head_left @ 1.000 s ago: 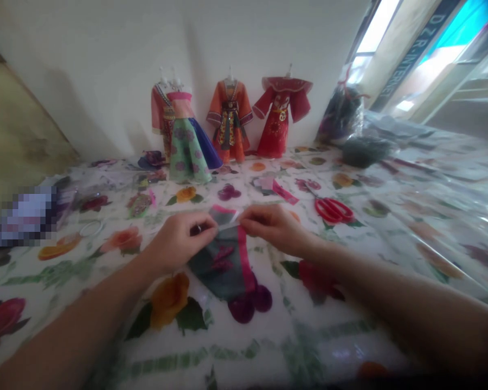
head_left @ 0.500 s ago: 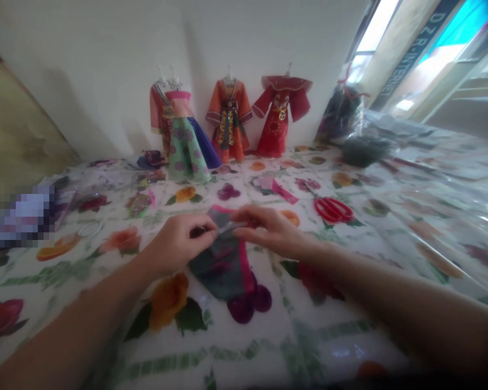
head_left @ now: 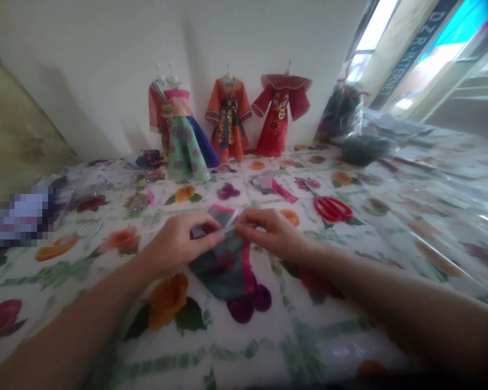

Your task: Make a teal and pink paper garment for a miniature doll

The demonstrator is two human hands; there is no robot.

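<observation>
A small grey-green cloth piece (head_left: 223, 265) with a bright pink edge and dark pink patches lies on the tablecloth in front of me. It narrows in the middle, where a thin whitish strip (head_left: 230, 221) crosses it. My left hand (head_left: 189, 235) is closed on the cloth's left side at this narrow part, thumb against forefinger. On the right, the thumb and fingers of my right hand (head_left: 268, 230) pinch together at the right end of the strip. Beyond my fingers the cloth's pink top edge (head_left: 222, 208) shows. My fingers hide part of the narrow middle.
Red-handled scissors (head_left: 333, 209) lie to the right. Several doll dresses on stands, one of them red (head_left: 274, 119), line the wall. A pink scrap (head_left: 284, 190), a white ring (head_left: 88, 228) and plastic bags (head_left: 368, 147) rest on the fruit-and-flower tablecloth (head_left: 268, 346).
The right fingers have closed into a pinch at the strip, which now shows more plainly between my hands. My left thumb has shifted slightly right. The cloth lies nearly as before.
</observation>
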